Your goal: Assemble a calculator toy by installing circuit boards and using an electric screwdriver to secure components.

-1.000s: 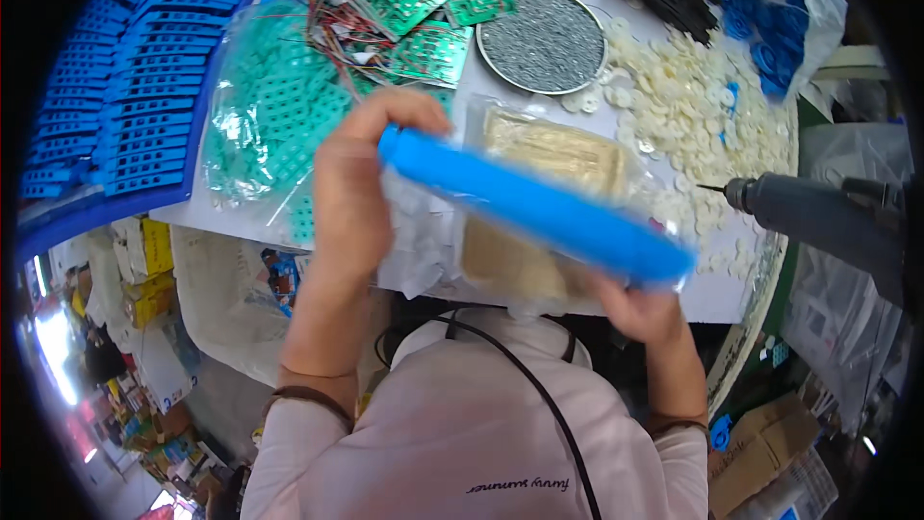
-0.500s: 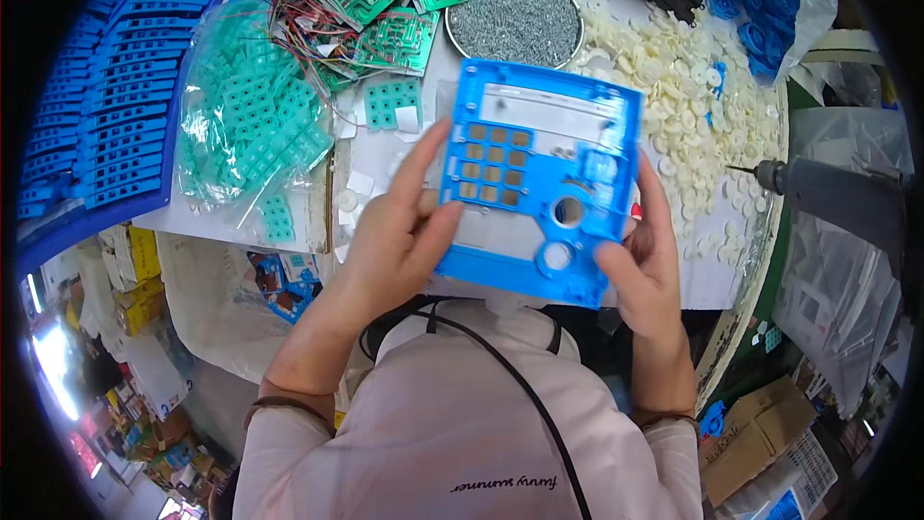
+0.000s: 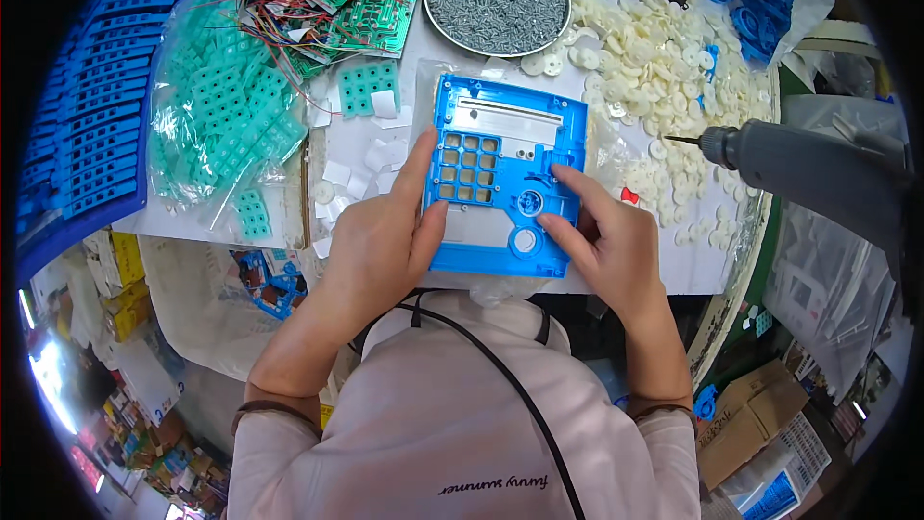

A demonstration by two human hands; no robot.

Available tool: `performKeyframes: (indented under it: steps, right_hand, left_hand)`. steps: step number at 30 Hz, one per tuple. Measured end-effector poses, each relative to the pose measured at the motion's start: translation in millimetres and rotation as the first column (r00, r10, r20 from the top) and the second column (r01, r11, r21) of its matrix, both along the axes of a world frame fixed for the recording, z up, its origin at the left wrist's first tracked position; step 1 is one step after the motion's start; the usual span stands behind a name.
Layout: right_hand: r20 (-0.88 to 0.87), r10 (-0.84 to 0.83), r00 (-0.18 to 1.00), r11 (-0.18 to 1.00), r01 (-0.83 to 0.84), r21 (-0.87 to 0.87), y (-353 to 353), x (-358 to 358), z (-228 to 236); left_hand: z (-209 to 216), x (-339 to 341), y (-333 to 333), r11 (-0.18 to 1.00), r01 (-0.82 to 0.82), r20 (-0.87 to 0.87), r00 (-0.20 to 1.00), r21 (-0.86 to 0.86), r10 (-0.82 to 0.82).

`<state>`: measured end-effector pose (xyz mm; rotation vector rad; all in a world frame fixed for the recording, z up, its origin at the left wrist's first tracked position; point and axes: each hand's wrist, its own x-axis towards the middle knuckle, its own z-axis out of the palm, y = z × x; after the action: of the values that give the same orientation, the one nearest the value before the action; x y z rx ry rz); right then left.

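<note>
A blue plastic casing [image 3: 462, 248] with a grid of square openings and two round ones rests low over the table's near edge, inner side up. My left hand [image 3: 375, 241] grips its left edge, thumb on top and fingers along the side. On its right part lies my right hand [image 3: 616, 246], with the index fingertip and thumb placed around a small blue round piece [image 3: 529, 202] in the upper round opening. Whether the fingers pinch a separate part there is hard to make out. The hand's other fingers curl beside the casing's right edge.
A round tray [image 3: 430, 14] of screws stands at the back. Cream plastic discs [image 3: 654, 58] are heaped right of it. Green circuit boards [image 3: 375, 19] with wires and bagged green keypads [image 3: 221, 87] lie left. A grey electric screwdriver [image 3: 799, 159] juts in from the right.
The casing has come down and left, flatter over the table. My right hand has shifted from its lower right edge onto the round openings, and a blue piece now shows in the upper one.
</note>
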<state>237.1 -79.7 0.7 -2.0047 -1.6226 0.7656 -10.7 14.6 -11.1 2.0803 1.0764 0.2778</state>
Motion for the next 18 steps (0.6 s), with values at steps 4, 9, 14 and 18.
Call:
performKeyframes:
  steps: [4,9,14,18]
  right_hand:
    - [0.157,0.106,0.982,0.994,-0.103,-0.027,2.3,-0.9,2.9]
    - [0.205,0.127,0.971,0.991,-0.118,-0.055,7.3,-2.1,4.9]
    - [0.063,0.092,0.994,0.996,-0.091,-0.015,4.0,3.2,0.6]
    - [-0.207,-0.076,0.975,0.996,0.065,-0.058,3.5,30.7,1.6]
  left_hand:
    - [1.3,-4.4,-0.6,1.000,-0.008,-0.060,0.998,-0.004,0.007]
    - [14.6,-4.7,7.3,0.999,0.041,-0.184,0.982,-0.017,-0.043]
    - [16.0,8.5,26.2,0.962,0.108,0.077,0.988,0.253,-0.131]
    - [10.8,25.5,28.8,0.855,0.364,0.076,0.905,0.369,-0.418]
